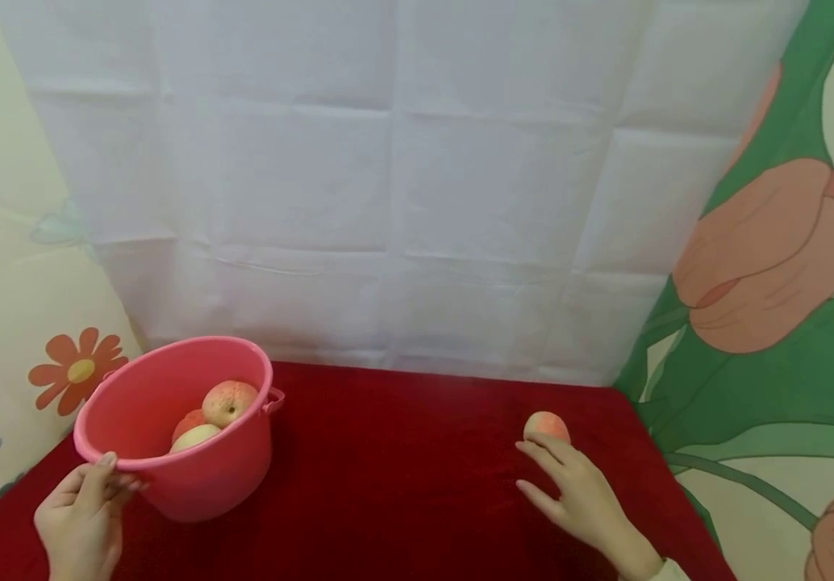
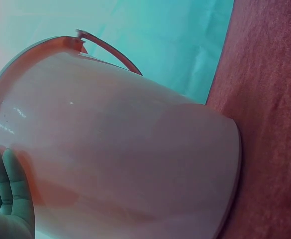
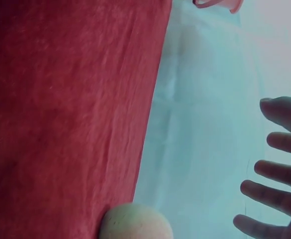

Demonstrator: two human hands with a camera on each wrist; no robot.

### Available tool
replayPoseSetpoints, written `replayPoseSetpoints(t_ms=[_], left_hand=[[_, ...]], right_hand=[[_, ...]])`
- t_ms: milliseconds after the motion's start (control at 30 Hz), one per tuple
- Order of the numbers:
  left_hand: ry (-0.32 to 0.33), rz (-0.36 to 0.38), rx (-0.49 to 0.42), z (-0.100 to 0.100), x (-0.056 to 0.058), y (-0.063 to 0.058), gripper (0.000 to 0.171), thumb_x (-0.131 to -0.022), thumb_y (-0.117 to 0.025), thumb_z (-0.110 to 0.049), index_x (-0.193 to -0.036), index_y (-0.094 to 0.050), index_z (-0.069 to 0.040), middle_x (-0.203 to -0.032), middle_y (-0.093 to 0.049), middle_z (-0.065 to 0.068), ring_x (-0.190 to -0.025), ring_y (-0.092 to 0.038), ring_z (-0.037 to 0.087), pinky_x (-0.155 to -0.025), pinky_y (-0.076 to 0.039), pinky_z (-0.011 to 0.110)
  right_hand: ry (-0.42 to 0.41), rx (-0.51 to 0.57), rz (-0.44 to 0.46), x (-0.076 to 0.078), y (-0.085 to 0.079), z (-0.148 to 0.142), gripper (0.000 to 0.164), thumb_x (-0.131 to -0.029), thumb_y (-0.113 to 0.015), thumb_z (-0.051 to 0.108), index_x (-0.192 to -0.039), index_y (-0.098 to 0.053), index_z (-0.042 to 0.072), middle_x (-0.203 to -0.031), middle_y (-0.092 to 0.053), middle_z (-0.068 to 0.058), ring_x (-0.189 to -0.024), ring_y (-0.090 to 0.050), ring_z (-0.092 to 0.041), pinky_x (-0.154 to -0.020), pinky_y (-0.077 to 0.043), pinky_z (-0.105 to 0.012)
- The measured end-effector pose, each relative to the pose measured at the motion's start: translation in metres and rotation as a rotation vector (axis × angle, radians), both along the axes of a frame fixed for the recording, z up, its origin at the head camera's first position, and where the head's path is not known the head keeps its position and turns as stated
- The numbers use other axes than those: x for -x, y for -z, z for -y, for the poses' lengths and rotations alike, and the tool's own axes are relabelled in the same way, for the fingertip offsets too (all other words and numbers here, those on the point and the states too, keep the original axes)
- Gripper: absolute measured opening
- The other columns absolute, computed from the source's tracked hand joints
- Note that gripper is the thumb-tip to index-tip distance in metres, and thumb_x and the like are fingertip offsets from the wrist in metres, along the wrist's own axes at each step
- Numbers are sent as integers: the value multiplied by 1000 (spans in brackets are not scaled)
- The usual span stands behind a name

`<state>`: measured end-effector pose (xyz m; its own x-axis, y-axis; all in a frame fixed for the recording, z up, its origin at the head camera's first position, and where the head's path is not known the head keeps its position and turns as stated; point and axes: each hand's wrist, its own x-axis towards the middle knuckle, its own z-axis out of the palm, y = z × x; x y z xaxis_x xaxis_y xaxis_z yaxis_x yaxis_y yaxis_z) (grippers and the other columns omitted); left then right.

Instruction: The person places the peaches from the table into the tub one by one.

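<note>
A pink bucket (image 1: pixel 199 476) stands at the left of the red-covered table, with several red-and-yellow apples (image 1: pixel 230 403) inside. My left hand (image 1: pixel 83 516) pinches its near rim, thumb on top and fingers beneath. In the left wrist view, the bucket's wall (image 2: pixel 125 139) fills most of the picture beside the left fingers (image 2: pixel 16 184). At the right, another apple (image 1: pixel 548 425) rests on the cloth. My right hand (image 1: pixel 580 492) hovers just on the near side of it with spread fingers, holding nothing. The right wrist view shows that apple (image 3: pixel 135 224) at the bottom, apart from the fingers.
Red cloth (image 1: pixel 402 476) covers the table between bucket and lone apple. A creased white sheet (image 1: pixel 388 186) hangs behind the table's back edge. Flower-printed panels (image 1: pixel 765 323) stand at both sides. The bucket's small handle lug (image 1: pixel 274 400) sticks out to the right.
</note>
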<state>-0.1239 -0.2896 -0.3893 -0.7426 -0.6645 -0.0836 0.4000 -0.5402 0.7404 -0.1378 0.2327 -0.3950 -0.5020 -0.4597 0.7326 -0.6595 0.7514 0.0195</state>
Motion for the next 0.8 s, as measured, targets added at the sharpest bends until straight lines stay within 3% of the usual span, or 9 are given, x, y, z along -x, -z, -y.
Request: replayPoseSetpoints(t_ms=[467, 700, 733, 800], left_hand=[[14, -7, -11, 2, 0, 2, 12, -81, -66, -5, -73, -67, 4, -54, -61, 10, -46, -61, 18, -50, -53, 25], [26, -19, 7, 4, 1, 5, 12, -81, -66, -5, -74, -67, 4, -55, -61, 10, -46, -61, 18, -50, -53, 25], [26, -27, 10, 5, 2, 6, 12, -81, -66, -5, -74, -67, 5, -55, -61, 11, -46, -61, 18, -50, -53, 26], [37, -76, 30, 6, 3, 9, 12, -83, -64, -2, -74, -66, 6, -55, -61, 12, -46, -61, 19, -50, -54, 26]], right_hand=[[36, 20, -34, 11, 11, -14, 56, -91, -38, 51, -103, -64, 3, -104, -58, -9, -84, -56, -21, -61, -50, -36], [74, 4, -16, 25, 15, -25, 61, -90, -34, 54, -106, -62, 2, -106, -57, -16, -90, -56, -30, -64, -50, -42], [79, 3, -4, 27, 15, -27, 60, -90, -37, 53, -107, -62, 2, -107, -57, -17, -92, -56, -31, -64, -50, -43], [103, -2, 25, 30, 16, -31, 50, -87, -55, 47, -109, -60, 3, -109, -56, -18, -93, -56, -33, -62, -51, -44]])
